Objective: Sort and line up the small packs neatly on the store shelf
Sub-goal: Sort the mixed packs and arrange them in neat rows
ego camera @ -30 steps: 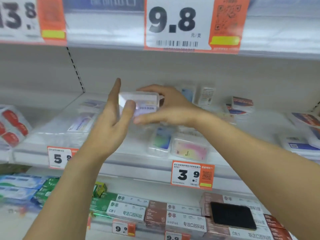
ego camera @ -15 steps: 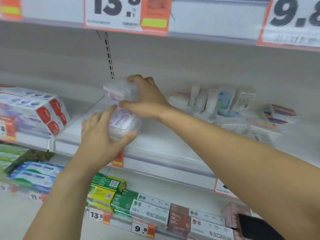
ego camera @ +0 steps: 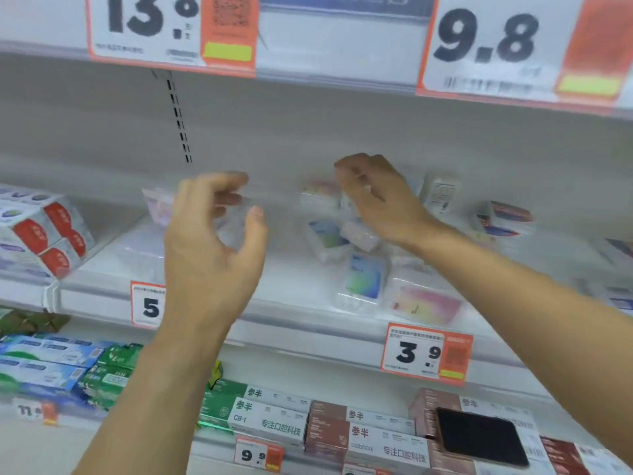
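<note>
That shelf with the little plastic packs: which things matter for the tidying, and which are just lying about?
Part of the job:
- small packs scattered on the shelf
- left hand, open
- right hand, reaching among the packs

Just there:
- price tags
- toothpaste boxes below
- red-and-white boxes
- black phone

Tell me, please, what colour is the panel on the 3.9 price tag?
Orange, on the price tag, head view.

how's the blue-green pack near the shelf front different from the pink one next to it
The blue-green pack has a label running from blue to green; the pink pack's fades from pink to yellow. The blue-green pack lies with its long side running back into the shelf, while the pink pack lies crosswise along the front edge. The pink pack is a little closer to that edge. Both are clear plastic cases lying flat, side by side, touched by neither hand.
</note>
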{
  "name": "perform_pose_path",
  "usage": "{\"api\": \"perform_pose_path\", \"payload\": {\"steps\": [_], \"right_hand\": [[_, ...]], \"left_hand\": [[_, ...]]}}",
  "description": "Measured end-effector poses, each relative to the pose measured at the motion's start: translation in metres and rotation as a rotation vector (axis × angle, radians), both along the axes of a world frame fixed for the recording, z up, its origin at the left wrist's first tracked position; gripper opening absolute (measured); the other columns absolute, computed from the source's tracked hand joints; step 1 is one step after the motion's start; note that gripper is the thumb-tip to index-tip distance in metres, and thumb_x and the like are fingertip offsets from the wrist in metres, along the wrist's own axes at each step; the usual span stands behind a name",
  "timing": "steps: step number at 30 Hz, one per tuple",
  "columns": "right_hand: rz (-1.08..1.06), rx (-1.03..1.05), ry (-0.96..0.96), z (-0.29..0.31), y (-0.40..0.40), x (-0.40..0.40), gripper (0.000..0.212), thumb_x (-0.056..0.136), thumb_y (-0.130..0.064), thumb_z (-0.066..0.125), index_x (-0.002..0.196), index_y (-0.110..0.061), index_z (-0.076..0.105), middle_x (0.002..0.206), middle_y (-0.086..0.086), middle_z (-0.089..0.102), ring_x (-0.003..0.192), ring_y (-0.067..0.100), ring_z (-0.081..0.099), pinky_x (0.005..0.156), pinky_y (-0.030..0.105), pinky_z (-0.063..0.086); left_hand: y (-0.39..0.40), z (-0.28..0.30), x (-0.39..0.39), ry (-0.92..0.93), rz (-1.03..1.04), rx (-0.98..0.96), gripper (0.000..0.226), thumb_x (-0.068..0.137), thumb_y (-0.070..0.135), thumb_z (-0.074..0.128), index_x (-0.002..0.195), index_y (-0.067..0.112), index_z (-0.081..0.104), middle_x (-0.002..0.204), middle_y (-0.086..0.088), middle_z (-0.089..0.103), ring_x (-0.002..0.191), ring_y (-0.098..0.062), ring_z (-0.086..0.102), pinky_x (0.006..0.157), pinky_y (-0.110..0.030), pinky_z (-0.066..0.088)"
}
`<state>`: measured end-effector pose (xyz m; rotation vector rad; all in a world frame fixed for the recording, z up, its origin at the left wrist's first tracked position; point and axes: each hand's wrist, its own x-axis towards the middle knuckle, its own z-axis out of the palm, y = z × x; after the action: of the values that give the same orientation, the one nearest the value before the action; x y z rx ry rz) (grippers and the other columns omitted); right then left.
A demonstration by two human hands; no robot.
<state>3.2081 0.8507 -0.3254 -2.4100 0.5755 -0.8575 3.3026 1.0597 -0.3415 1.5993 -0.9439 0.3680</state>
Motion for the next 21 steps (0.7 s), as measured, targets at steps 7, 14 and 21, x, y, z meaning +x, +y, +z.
{"api": "perform_pose_path", "payload": {"steps": [7, 14, 21], "right_hand": [[-0.626, 0.019, 0.444, -0.02, -0.149, -0.138, 0.053, 0.072, -0.06, 0.069, 0.118, -0.035, 0.059, 0.128, 0.012, 0.052, 0.12, 0.031, 0.055, 0.107, 0.039, 0.042], [-0.645, 0.176, 0.617, -0.047, -0.213, -0.155, 0.076, 0.071, -0.074, 0.062, 0.139, -0.049, 0.038, 0.147, 0.01, 0.031, 0.136, 0.039, 0.033, 0.115, 0.048, 0.028], [-0.437, 0.023, 0.49, -0.037, -0.199, -0.182, 0.058, 0.071, -0.043, 0.072, 0.123, -0.035, 0.048, 0.112, 0.01, 0.058, 0.088, 0.026, 0.055, 0.075, 0.027, 0.043]], "left_hand": [[-0.086, -0.023, -0.082, -0.138, -0.459, 0.459, 0.044, 0.084, 0.044, 0.059, 0.125, 0.029, 0.057, 0.127, 0.008, 0.05, 0.122, -0.011, 0.045, 0.104, -0.033, 0.038], [-0.126, -0.041, -0.138, -0.395, -0.39, 0.756, 0.054, 0.077, 0.06, 0.053, 0.127, 0.041, 0.053, 0.135, 0.007, 0.05, 0.125, -0.017, 0.041, 0.103, -0.037, 0.031], [-0.137, -0.046, -0.138, -0.463, -0.268, 0.797, 0.041, 0.076, 0.056, 0.052, 0.112, 0.04, 0.062, 0.113, 0.014, 0.065, 0.105, -0.017, 0.058, 0.09, -0.038, 0.038]]}}
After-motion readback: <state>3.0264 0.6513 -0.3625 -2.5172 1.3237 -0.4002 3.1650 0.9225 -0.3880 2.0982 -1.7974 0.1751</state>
